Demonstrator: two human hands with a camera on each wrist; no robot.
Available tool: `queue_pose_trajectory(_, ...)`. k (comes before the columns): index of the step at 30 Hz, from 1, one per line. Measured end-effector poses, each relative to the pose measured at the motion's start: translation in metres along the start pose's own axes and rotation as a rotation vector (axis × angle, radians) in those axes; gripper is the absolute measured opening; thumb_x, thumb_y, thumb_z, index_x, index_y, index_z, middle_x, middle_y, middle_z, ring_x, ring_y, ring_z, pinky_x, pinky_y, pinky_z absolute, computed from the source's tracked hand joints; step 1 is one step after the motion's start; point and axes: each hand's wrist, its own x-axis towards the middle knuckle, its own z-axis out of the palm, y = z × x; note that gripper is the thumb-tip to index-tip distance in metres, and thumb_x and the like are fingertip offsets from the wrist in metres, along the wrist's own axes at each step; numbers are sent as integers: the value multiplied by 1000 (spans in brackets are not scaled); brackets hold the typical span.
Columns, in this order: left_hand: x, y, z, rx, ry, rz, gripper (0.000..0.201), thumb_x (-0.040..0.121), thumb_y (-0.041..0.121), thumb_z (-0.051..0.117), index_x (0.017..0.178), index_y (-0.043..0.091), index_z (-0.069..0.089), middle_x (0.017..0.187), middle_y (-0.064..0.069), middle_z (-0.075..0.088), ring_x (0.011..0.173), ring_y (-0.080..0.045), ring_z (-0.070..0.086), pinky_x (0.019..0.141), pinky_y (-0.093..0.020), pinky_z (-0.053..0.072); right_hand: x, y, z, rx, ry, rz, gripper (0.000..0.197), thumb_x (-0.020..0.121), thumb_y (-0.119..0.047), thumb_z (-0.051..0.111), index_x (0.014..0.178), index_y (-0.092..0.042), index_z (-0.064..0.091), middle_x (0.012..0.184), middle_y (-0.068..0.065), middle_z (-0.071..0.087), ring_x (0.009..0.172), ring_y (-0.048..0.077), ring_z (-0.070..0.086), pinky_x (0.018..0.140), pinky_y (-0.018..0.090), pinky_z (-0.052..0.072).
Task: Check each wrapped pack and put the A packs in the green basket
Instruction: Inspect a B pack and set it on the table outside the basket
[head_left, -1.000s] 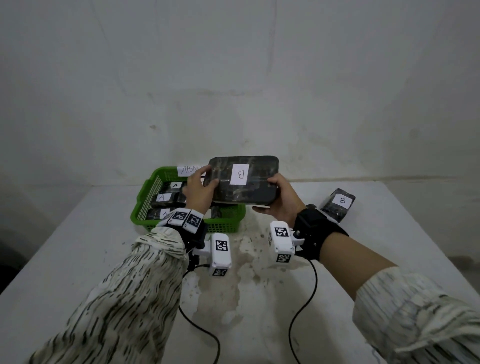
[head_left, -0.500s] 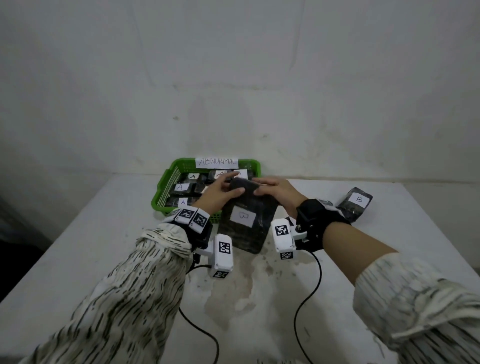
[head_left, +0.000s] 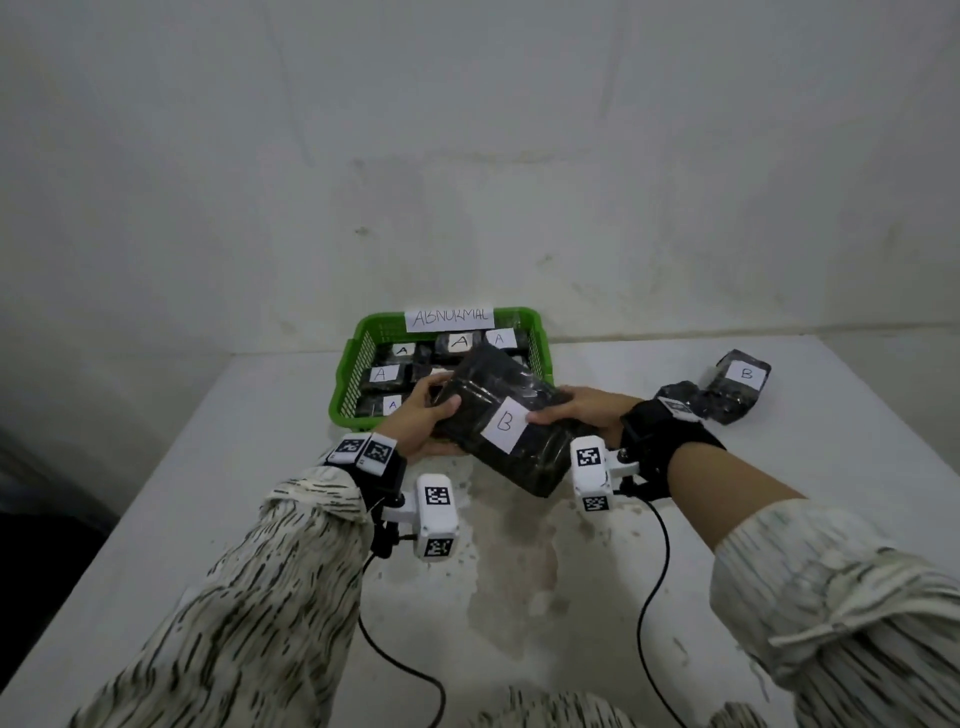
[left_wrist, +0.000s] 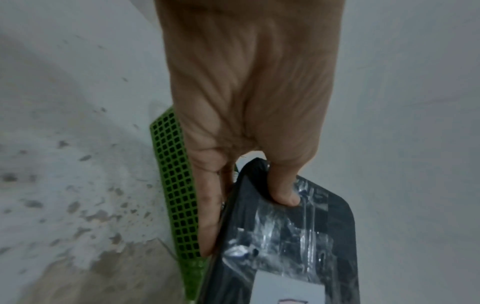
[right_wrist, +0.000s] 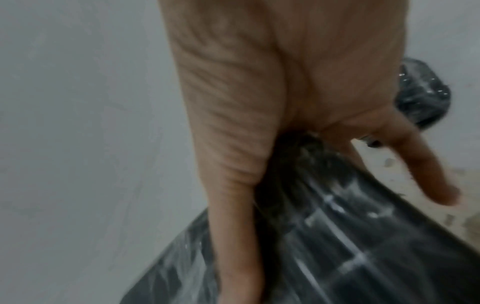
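Head view: I see both hands on one wrapped pack (head_left: 498, 415), tilted, held above the table (head_left: 208, 519) just in front of the green basket (head_left: 347, 384).
Label: it reads B (head_left: 505, 424), so I judge it stays out of the basket, where A packs (head_left: 382, 375) lie.
Left hand (head_left: 421, 415): thumb curled on top of the pack's left end, fingers beneath.
Right hand (head_left: 582, 410): thumb on the top face by the label, fingers spread under the far edge, clasping it.
Handling: dark block under glossy film; I expect it stiff, fairly weighty and slippery, so I would grip the short ends, not the film.
Other B pack (head_left: 740, 382): on the table, right of my wrist.
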Motion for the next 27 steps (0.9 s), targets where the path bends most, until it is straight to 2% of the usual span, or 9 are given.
queue_pose_trajectory(4,-1,-32,-23,-107,2,-190,34,95,3,45,124,18,37,137,-18,42,112,-42,49,61,-54,54,15,22,0,-140,-38,230,92,42,-51,92,115,-2,66,113,16,69,109,34,60,104,41,43)
queue_pose_trajectory(6,-5,-43,-38,-77,-11,-289,32,96,3,44,126,12,36,136,-20,43,106,-42,53,56,-54,56,12,19,10,-277,51,261,74,56,-54,84,107,-3,67,100,10,71,98,29,62,93,35,46)
queue_pose_trajectory(10,-9,-49,-60,88,-24,-394,24,97,4,42,121,3,47,109,-20,61,80,-36,66,52,-52,56,17,16,35,-371,131,266,26,86,-36,68,85,-13,57,81,8,58,72,17,50,69,25,39)
queue_pose_trajectory(13,-4,-52,-71,221,100,-401,26,95,1,46,119,-7,51,100,-18,62,100,-37,59,84,-53,53,32,15,55,-142,164,280,24,85,-21,71,72,-8,56,77,9,57,63,18,48,66,28,41)
queue_pose_trajectory(15,-3,-54,-75,294,182,-391,25,94,2,49,116,-8,54,104,-19,62,108,-38,57,96,-54,45,37,14,66,-98,182,285,23,91,-18,63,72,-7,56,81,10,60,58,15,45,54,22,42)
queue_pose_trajectory(19,-4,-60,-82,260,271,-360,14,93,3,52,103,-5,57,101,-21,61,100,-37,58,93,-58,45,52,26,84,-28,181,251,5,96,-12,53,98,-9,56,97,7,60,60,13,55,39,19,41)
queue_pose_trajectory(21,-2,-66,-87,240,290,-326,22,92,2,53,113,-7,55,109,-24,60,94,-34,58,90,-56,47,63,37,88,47,142,203,16,94,2,48,90,-13,52,87,4,53,49,7,62,41,17,48)
queue_pose_trajectory(24,-2,-74,-92,281,317,-272,35,93,2,52,127,-4,51,122,-25,57,94,-28,55,88,-43,48,63,39,96,54,211,176,21,93,13,42,83,-3,53,71,8,51,25,1,44,29,14,34)
queue_pose_trajectory(27,-1,-75,-91,259,316,-269,39,94,0,49,132,-3,47,130,-26,52,110,-36,55,88,-40,47,67,42,99,29,253,163,27,92,12,45,73,-5,57,72,8,55,49,12,53,29,14,32)
